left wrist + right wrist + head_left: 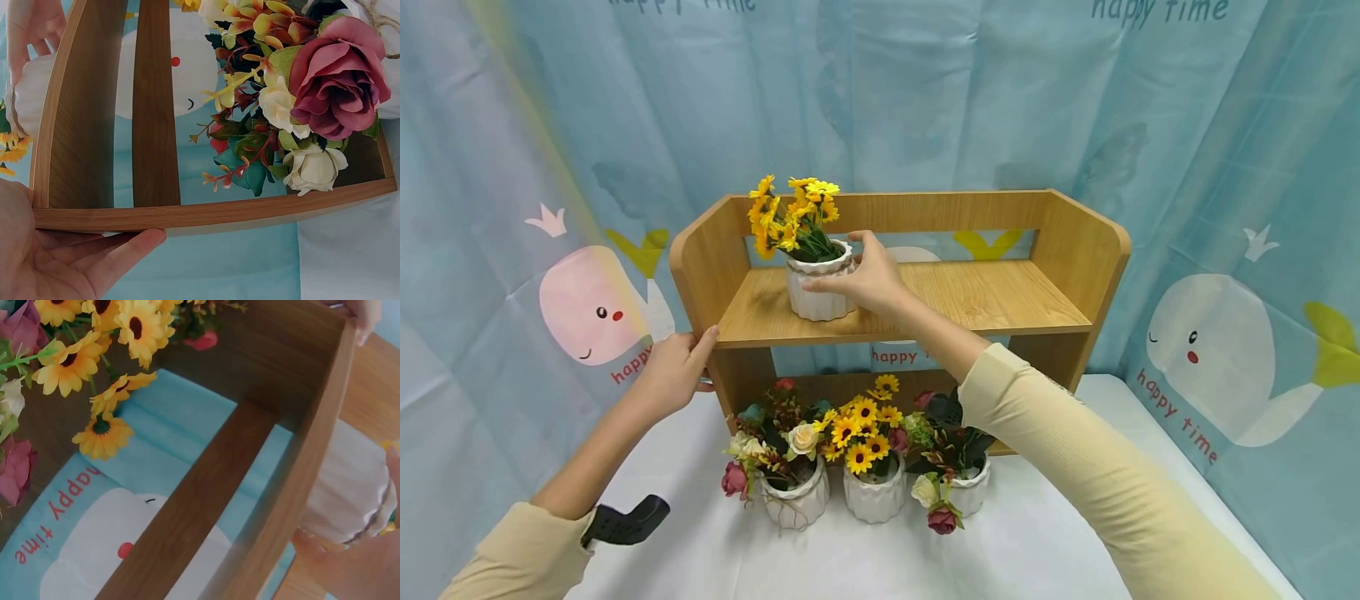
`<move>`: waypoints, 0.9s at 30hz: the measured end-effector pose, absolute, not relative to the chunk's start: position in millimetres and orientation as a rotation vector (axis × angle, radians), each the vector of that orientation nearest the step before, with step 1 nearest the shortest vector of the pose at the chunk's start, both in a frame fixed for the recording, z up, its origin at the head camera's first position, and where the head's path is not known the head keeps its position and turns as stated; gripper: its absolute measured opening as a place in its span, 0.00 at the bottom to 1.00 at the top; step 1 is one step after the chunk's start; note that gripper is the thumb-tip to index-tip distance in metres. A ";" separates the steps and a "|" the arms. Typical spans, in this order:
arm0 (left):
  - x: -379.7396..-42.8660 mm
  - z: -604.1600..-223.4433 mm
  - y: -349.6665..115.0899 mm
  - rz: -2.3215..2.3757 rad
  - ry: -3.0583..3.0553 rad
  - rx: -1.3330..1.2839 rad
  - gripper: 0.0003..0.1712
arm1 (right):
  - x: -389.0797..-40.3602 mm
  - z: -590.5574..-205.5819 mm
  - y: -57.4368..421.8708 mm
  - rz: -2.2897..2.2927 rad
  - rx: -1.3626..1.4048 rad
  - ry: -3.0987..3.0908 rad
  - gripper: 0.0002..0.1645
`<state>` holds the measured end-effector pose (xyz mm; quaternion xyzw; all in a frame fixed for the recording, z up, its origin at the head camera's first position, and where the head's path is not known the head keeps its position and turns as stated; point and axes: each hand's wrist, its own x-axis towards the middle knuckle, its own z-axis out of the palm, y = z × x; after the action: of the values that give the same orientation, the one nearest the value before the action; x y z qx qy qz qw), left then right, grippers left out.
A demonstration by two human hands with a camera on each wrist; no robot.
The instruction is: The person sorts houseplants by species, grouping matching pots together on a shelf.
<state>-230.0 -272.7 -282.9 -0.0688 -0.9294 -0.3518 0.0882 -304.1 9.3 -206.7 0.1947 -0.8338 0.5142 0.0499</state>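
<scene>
My right hand (868, 279) grips a white ribbed pot (811, 296) of yellow artificial flowers (790, 217) from its right side, thumb in front and fingers near the rim. The pot is at the left part of the upper board of a wooden shelf (970, 292); whether its base touches the board I cannot tell. At the shelf's left side panel, my left hand (673, 371) holds the edge near the upper board. In the left wrist view its fingers (128, 256) lie along the panel's outer face. The right wrist view shows the pot (347, 484) partly behind the board's edge.
Before the lower compartment stand three white pots: mixed roses (796, 500) at left, yellow sunflowers (874, 496) in the middle, mixed roses (968, 492) at right. A white cloth (1037, 533) covers the table. Blue printed curtains (910, 100) hang behind and beside the shelf.
</scene>
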 end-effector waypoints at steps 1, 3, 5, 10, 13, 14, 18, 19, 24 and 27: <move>-230.2 -282.7 -272.7 -1.047 -2.767 -0.203 0.37 | -302.8 -205.7 10.3 1.574 0.585 -2.537 0.63; -230.4 -282.4 -272.7 -1.046 -2.768 -0.202 0.37 | -300.3 -203.8 12.5 1.584 0.571 -2.534 0.62; -230.6 -282.3 -272.6 -1.044 -2.770 -0.200 0.37 | -297.2 -201.8 14.8 1.586 0.561 -2.540 0.61; -230.9 -282.5 -272.1 -1.041 -2.772 -0.191 0.36 | -287.0 -199.4 20.4 1.588 0.554 -2.548 0.58; -230.8 -282.7 -272.5 -1.045 -2.771 -0.191 0.37 | -278.5 -200.6 23.6 1.583 0.560 -2.537 0.57; -230.8 -282.7 -272.6 -1.046 -2.773 -0.190 0.37 | -275.3 -201.4 24.6 1.581 0.562 -2.531 0.56; -230.1 -281.9 -273.1 -1.031 -2.783 -0.188 0.35 | -262.3 -204.5 27.9 1.592 0.598 -2.486 0.54; -229.8 -281.6 -273.0 -1.029 -2.786 -0.188 0.35 | -259.3 -205.2 28.6 1.596 0.611 -2.472 0.53; -229.8 -280.7 -272.5 -1.040 -2.782 -0.199 0.36 | -244.1 -207.5 32.4 1.602 0.681 -2.410 0.49; -230.8 -281.7 -273.0 -1.032 -2.785 -0.196 0.36 | -236.8 -210.1 34.7 1.579 0.730 -2.375 0.47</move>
<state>-230.8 -273.0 -281.7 -0.0656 -0.9324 -0.3457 0.0823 -236.8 34.7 -210.1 0.2468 -0.8028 0.5337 0.0985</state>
